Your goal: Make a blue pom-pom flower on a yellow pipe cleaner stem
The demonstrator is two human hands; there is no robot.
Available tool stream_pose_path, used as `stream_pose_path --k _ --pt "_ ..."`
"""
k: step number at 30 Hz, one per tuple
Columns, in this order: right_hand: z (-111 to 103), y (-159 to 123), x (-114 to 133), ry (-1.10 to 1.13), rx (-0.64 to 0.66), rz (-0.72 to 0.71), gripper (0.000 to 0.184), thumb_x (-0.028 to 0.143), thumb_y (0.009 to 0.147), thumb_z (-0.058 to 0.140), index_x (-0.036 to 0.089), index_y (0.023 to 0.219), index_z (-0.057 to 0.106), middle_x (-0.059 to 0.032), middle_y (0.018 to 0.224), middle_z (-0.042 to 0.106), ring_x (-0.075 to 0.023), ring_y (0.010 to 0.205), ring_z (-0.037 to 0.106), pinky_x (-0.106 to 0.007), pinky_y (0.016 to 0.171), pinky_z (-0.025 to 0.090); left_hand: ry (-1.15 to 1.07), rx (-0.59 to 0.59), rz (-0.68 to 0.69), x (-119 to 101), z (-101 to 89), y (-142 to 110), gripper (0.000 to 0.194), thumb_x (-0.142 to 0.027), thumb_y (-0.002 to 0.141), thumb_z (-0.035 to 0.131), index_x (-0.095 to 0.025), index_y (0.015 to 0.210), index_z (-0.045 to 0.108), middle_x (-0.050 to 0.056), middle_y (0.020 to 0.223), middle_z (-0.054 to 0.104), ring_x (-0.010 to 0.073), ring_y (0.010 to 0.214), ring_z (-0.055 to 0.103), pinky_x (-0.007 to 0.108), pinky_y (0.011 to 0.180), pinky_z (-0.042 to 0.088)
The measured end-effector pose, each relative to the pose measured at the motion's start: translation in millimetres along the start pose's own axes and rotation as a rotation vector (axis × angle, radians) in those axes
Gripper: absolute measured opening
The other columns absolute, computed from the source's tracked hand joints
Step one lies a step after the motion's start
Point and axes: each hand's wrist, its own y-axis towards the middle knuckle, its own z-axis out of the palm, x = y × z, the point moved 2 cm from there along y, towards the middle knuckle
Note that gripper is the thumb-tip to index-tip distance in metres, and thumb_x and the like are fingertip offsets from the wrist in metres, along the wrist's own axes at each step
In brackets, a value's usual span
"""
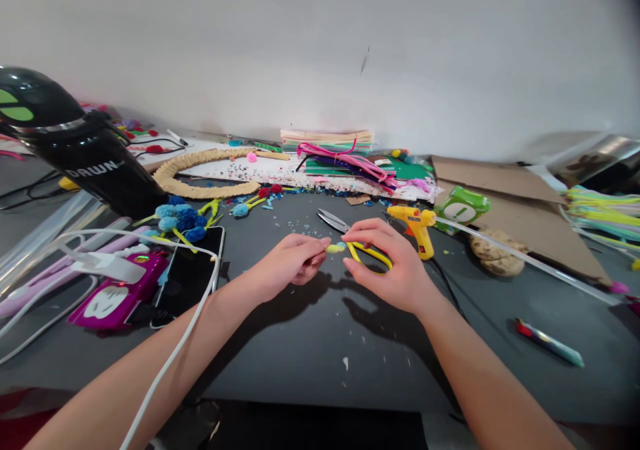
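Observation:
My left hand (299,258) is closed in a pinch on a short, fuzzy yellow-green pipe cleaner piece (335,249). Its free end, tipped in light blue, points toward my right hand. My right hand (387,263) is curved with thumb and fingers apart, close to that tip. Between its thumb and fingers show the yellow handles of a pair of scissors (332,221), which seem to lie on the table behind the hand. Whether the fingers touch the handles I cannot tell.
Right of my hands stand a yellow glue gun (417,227) and a green box (461,210). A pen-like cutter (549,343) lies farther right. On the left are a black bottle (100,153), a purple power strip (117,297), a phone (193,270) and blue pompom flowers (183,220).

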Motion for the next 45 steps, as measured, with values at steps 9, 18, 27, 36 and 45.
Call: stream_pose_path --k 9,18,27,36,45 --pt "8 0 -4 -0.085 -0.047 -0.027 0.025 0.027 0.083 0.069 0.026 0.107 0.063 -0.0075 0.113 0.061 -0.0235 0.109 0.058 -0.041 0.094 0.049 -0.004 0.015 -0.01 -1 1.7 -1 0.046 -0.047 0.09 0.053 -0.018 0.06 0.035 -0.008 0.047 0.023 0.0038 0.043 0.015 0.023 0.044 0.008" --pt "12 0 -1 -0.1 -0.064 -0.071 0.012 0.024 0.087 0.065 0.024 0.098 0.063 -0.0059 0.103 0.061 -0.0199 0.101 0.06 -0.036 0.09 0.05 0.006 0.013 -0.011 -1 2.9 -1 0.046 -0.045 0.091 0.053 -0.017 0.06 0.035 -0.007 0.047 0.026 0.0032 0.041 0.017 0.023 0.044 0.007" --pt "10 0 -2 -0.119 -0.104 -0.088 0.017 0.024 0.086 0.066 0.025 0.103 0.063 -0.0066 0.105 0.061 -0.0206 0.102 0.06 -0.037 0.09 0.05 -0.003 0.017 -0.017 -1 2.5 0 0.045 -0.047 0.09 0.054 -0.018 0.06 0.035 -0.008 0.048 0.025 0.0032 0.042 0.017 0.022 0.043 0.008" --pt "11 0 -1 -0.111 -0.111 -0.074 0.014 0.025 0.087 0.065 0.026 0.101 0.064 -0.0064 0.104 0.062 -0.0209 0.1 0.06 -0.037 0.088 0.051 -0.002 0.02 -0.022 1 1.9 0 0.046 -0.048 0.089 0.054 -0.018 0.06 0.035 -0.008 0.048 0.024 0.0035 0.042 0.016 0.021 0.043 0.008" --pt "12 0 -1 -0.108 -0.09 -0.075 0.008 0.026 0.088 0.063 0.025 0.096 0.064 -0.006 0.102 0.062 -0.0202 0.099 0.06 -0.037 0.087 0.051 0.011 0.025 -0.013 1 1.9 -1 0.046 -0.049 0.09 0.052 -0.018 0.061 0.035 -0.008 0.049 0.025 0.0036 0.042 0.016 0.022 0.043 0.007"
